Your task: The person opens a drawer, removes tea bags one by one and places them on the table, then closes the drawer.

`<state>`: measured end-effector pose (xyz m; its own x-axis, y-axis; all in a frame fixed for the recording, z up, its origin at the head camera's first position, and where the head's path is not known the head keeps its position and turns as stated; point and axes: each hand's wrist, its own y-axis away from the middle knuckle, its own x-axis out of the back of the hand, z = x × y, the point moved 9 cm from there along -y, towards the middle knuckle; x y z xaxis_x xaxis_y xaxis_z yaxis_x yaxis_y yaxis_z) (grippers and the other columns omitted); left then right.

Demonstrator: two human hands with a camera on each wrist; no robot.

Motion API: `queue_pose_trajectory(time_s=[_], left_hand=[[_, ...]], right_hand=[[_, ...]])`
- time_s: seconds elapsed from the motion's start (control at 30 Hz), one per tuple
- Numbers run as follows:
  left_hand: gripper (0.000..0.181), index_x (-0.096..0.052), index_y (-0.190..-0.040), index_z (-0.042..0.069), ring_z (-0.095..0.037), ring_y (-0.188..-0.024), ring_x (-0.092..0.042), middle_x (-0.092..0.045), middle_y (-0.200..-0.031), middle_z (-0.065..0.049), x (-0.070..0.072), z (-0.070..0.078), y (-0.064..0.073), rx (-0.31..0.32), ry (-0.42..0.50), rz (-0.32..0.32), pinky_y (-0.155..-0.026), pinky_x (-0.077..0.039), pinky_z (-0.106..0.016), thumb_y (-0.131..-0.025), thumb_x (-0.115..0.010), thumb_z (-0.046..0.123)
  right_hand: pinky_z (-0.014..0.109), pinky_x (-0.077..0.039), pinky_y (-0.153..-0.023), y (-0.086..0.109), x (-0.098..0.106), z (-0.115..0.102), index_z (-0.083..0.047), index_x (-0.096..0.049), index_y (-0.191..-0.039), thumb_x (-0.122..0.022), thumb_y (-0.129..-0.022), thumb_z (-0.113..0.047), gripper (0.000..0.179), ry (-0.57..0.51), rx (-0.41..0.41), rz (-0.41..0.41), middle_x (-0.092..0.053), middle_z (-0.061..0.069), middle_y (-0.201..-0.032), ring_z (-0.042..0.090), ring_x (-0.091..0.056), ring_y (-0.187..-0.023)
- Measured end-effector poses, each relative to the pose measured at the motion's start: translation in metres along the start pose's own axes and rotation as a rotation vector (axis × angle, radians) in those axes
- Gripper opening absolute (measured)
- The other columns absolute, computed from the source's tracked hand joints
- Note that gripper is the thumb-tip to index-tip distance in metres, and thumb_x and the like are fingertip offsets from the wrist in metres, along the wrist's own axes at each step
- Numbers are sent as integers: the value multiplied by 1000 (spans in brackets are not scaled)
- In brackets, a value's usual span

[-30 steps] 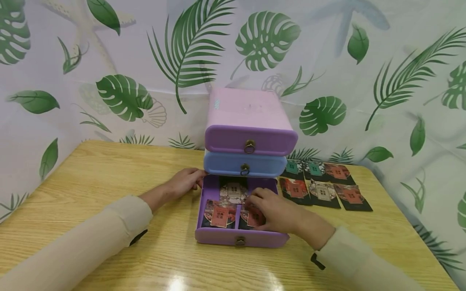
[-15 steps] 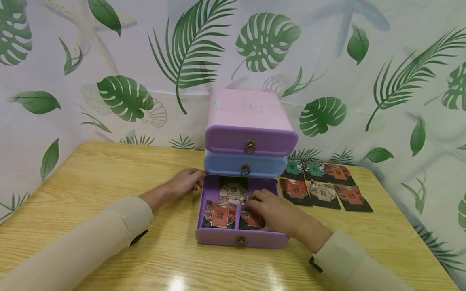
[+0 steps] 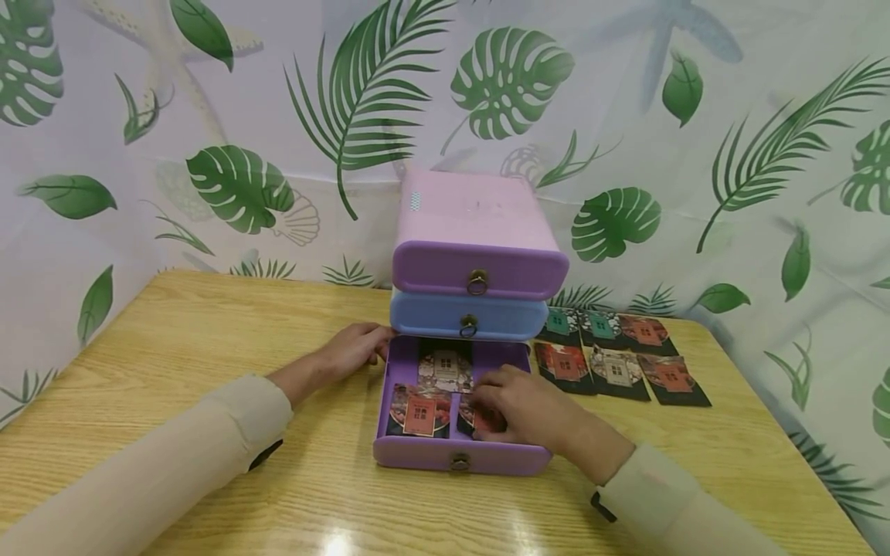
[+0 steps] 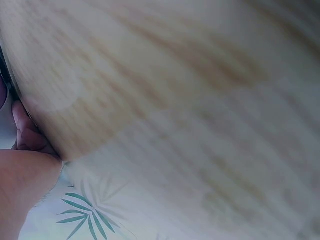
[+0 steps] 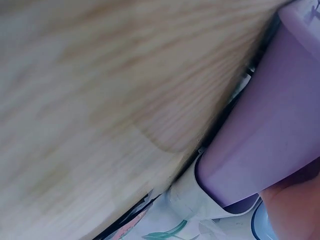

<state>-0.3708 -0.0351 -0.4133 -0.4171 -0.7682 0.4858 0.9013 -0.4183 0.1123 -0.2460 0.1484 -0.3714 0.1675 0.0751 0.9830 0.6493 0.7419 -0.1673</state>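
A purple drawer [image 3: 459,455] is pulled out from the bottom of a small stacked drawer cabinet [image 3: 480,208]. Inside lie flat printed tea packets: a beige-labelled packet [image 3: 445,371] at the back and a red-labelled packet [image 3: 419,413] at the front left. My right hand [image 3: 531,405] reaches into the front right compartment, fingers and thumb bent over another red packet [image 3: 470,421] and hiding much of it. The left hand [image 3: 351,351] touches the cabinet's lower left side with loosely bent fingers. In the right wrist view, the purple drawer side [image 5: 265,120] stands beside the hand.
Several more tea packets [image 3: 619,371] lie in two rows on the wooden table [image 3: 208,463], right of the cabinet. Above the pulled-out drawer, a blue drawer [image 3: 431,313] and a purple top drawer [image 3: 431,266] are closed. A leaf-patterned cloth [image 3: 243,100] hangs behind.
The fingers of my right hand have shifted slightly lower over the front right packet, covering more of its label. My left hand stays at the cabinet's side.
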Motion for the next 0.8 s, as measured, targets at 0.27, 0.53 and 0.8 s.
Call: queue_pose_trajectory(time_s=[0.27,0.53,0.8], left_hand=[[46,-66,-107,1,-13,-80,-58,-65,-88,-4,0,1,0,-7,5,5,-79,-50,-25,-102,-44,40],[46,-66,-110,1,-14,-82,-58,-66,-89,-3,1,-1,0,-4,-1,2,-81,-50,-26,-102,-43,39],[46,-66,-108,1,-14,-82,-58,-66,-89,-3,-1,-1,-1,-6,-6,-6,-81,-50,-27,-102,-42,39]], right_hand=[[16,-31,-54,-2,6,0,-18,-56,-69,-68,-80,-14,17,-142,52,83,-42,-12,-61,-2,-34,-55],[13,-25,-49,7,20,4,-15,-50,-72,-65,-80,-7,19,-180,-42,201,-34,-12,-59,-4,-28,-52],[14,-35,-43,15,47,0,-11,-63,-87,-72,-74,-6,17,23,-6,356,-59,-5,-62,-2,-39,-47]])
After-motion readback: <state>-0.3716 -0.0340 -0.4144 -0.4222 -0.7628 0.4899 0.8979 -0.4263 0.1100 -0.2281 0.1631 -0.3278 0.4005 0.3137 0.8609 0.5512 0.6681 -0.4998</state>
